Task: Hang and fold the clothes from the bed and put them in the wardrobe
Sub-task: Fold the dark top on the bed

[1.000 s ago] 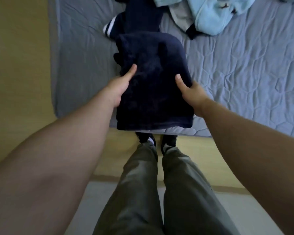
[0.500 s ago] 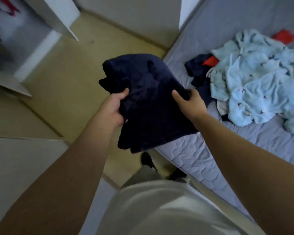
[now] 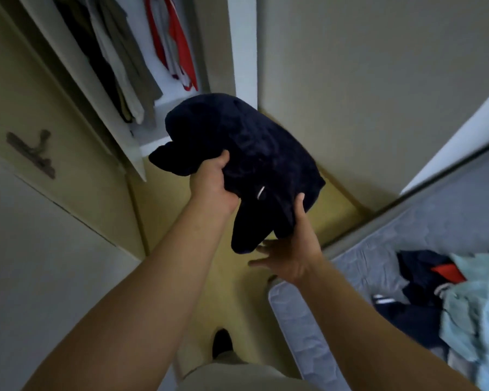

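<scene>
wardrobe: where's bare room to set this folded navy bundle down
Bare white wardrobe shelf below the red garment, right of the hanging beige clothes. Bare mattress at the bed's near corner too. Crowded: the clothes pile farther right.

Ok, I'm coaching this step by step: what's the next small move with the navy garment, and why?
Probably carry the garment forward onto the white shelf under the hanging clothes. The wardrobe is open just ahead, the left hand grips it and the right hand props it from below, so it looks ready to set down.
</scene>
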The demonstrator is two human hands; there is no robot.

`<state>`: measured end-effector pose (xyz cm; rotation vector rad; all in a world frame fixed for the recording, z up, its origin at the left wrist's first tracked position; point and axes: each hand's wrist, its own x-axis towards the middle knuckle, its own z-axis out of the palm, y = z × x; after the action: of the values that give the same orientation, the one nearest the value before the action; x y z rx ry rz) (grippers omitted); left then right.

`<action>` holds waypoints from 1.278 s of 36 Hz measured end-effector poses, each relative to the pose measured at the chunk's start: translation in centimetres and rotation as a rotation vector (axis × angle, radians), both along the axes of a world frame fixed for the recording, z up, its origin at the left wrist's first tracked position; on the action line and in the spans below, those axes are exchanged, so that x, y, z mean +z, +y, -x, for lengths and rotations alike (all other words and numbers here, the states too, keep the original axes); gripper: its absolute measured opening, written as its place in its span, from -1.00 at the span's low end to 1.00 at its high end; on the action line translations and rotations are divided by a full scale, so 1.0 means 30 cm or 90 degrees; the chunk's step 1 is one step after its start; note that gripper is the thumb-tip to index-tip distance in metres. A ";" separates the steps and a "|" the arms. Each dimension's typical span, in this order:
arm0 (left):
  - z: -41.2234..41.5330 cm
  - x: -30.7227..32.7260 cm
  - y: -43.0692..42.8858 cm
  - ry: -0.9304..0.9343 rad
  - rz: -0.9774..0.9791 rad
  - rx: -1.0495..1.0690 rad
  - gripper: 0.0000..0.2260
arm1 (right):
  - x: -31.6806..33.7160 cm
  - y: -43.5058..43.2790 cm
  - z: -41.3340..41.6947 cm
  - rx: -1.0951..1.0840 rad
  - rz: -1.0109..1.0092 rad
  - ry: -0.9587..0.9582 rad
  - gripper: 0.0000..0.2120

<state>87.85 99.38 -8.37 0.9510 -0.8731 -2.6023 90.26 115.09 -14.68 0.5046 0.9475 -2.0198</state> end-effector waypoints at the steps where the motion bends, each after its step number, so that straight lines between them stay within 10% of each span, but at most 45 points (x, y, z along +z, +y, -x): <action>1: 0.031 0.020 -0.062 0.011 0.000 0.008 -0.71 | -0.002 -0.071 0.030 -0.004 0.035 -0.013 0.17; 14: 0.468 0.220 -0.629 0.055 -0.006 0.125 -0.54 | 0.083 -0.702 0.352 0.267 0.125 0.058 0.10; 23: 0.863 0.233 -0.865 0.071 0.026 0.180 -0.56 | 0.158 -0.983 0.851 0.114 0.221 0.181 0.26; 40: 1.506 0.329 -1.319 -0.029 0.115 0.400 -0.42 | 0.483 -1.515 1.723 -0.126 0.084 0.116 -0.72; 46: 1.655 0.345 -1.596 -0.012 0.066 0.376 -0.50 | 0.569 -1.802 1.921 -0.208 -0.009 0.204 -0.48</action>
<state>38.19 51.50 1.97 1.0185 -0.6043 -2.0301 32.63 61.02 2.40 0.3665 1.1289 -2.4418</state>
